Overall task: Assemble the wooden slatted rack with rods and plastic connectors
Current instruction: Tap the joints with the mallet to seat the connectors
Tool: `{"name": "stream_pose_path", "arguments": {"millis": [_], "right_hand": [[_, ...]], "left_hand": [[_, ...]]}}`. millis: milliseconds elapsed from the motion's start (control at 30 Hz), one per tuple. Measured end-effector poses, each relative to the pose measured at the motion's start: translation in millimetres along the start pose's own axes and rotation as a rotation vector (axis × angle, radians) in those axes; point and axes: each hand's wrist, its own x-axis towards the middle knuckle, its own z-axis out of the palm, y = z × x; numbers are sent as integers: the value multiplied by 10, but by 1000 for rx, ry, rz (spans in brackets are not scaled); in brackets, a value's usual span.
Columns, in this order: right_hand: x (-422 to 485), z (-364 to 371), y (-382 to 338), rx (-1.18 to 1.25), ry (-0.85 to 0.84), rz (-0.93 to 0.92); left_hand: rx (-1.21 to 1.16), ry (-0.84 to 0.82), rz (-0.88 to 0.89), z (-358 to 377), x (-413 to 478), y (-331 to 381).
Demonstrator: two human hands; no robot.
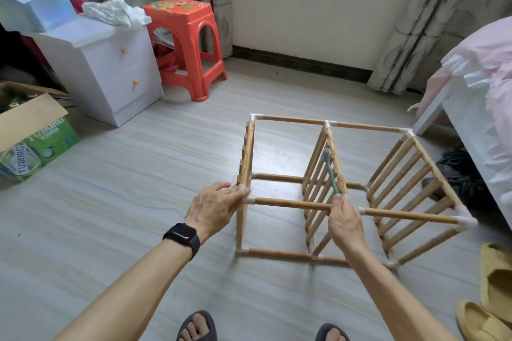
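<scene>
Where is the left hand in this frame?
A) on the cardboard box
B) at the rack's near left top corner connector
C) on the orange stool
B: the left hand holds the white corner connector at the wooden rack's near left top corner; the right hand pinches a teal tool.

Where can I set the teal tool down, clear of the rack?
Bare floor left of the rack, toward the Tuborg box and white drawer cabinet; also behind it, up to the wall and red stool. Right side is crowded: bed, dark shoes, yellow slippers.

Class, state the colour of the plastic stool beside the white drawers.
Orange-red stool, with a patterned top; the head view shows it.
</scene>
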Motion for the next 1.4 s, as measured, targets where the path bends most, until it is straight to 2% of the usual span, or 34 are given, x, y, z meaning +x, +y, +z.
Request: {"name": "stream_pose_path", "arguments": {"millis": [67,200,300,433,533,600,700,800,933,1000,1133,1400], "right_hand": [[106,43,-46,-40,11,-14],[325,79,-114,-67,20,-27],[576,-24,-86,-76,35,-45],[919,-219,3,-21,-29,-31],[855,-359,-20,22,-51,-8],[619,-456,85,61,20,-6],[48,-676,449,65,82,38],[-524,-871,734,36,37,29],[-1000,-963,780,23,-49,-67],[-1068,-933,775,13,-72,-117],[-1017,-817,790,-99,-89,-148],[-1014,-758,818,-208,-129,-99]], "left_hand": [[24,5,39,57,-41,34],[-18,5,-1,27,-90,208],[60,6,140,0,-85,479],[21,-139,328,169,61,946],[60,-230,415,196,381,1367],[92,-288,365,243,568,1587],[29,-226,305,397,664,1637],[19,-203,260,482,537,1358],[105,-347,87,451,200,927],[110,-392,38,458,121,911],[31,-365,-44,455,130,1062],[54,-429,-68,426,174,1055]]}}
